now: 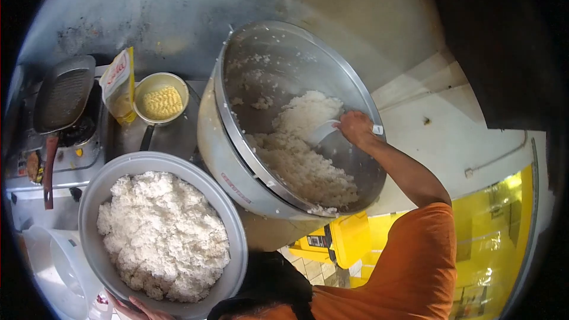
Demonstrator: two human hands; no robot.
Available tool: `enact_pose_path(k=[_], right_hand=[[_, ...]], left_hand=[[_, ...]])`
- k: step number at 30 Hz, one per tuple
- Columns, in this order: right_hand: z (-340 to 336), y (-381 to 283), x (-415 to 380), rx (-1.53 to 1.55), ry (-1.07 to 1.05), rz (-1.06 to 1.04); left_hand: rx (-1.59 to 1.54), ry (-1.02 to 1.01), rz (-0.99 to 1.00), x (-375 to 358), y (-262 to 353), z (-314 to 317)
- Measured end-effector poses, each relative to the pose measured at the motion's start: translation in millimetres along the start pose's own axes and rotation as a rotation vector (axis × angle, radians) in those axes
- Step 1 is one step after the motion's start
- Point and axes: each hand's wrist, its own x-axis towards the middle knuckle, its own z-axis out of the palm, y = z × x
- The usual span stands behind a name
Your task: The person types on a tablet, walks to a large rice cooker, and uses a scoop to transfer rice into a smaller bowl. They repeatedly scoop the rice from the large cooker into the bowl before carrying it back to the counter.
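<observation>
My right hand (355, 128) is closed around the handle of a white rice paddle (323, 133). The paddle's blade is partly in cooked white rice (302, 151) inside a large, tilted metal pot (281, 35). Some grains cling to that pot's inner wall and rim. At the bottom edge of the view, my left hand (139, 309) is at the near side of a grey inner pot (237, 243) heaped with rice (163, 231). Only part of this hand shows; its fingers lie against the pot's outside, under the rim.
Left, a grill pan (65, 95) sits on a gas stove (89, 154). Beside it stand a yellow-and-white packet (118, 86) and a small saucepan (160, 77) holding a noodle block (162, 103). A translucent plastic tub (56, 266) is lower left; a yellow bin (349, 240) is below the large pot.
</observation>
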Motion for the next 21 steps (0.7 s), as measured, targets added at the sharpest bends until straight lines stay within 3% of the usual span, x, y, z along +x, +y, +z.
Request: enact_pose_path(k=[4,6,10,12,14,16,19,21], right_hand=[[-2,-8,33,0.021,0.18,-0.011],[-16,-6,16,-0.037,0.23,-0.163],[-35,17,-42,-0.043,0.16,-0.212],[-62,24,-69,0.416,-0.521,0.002],[-21,39,-47,0.426,-0.64,-0.084],[20,33,-14,0.023,-0.834,-0.286],[274,90,136,1.254,-0.672,-0.013],[126,27,91,0.82,-0.417,0.023]], left_hand=[[-0.048,0.009,-0.019,-3,-4,3],[-0.082,0.005,-0.043,-3,-9,4],[-0.146,-0.01,-0.085,-2,-16,7],[-0.159,0.007,-0.059,0,-15,11],[-0.177,0.018,-0.035,2,-14,12],[-0.197,0.026,-0.02,3,-14,15],[-0.241,0.057,-0.012,3,-13,18],[-0.274,0.076,-0.012,2,-10,19]])
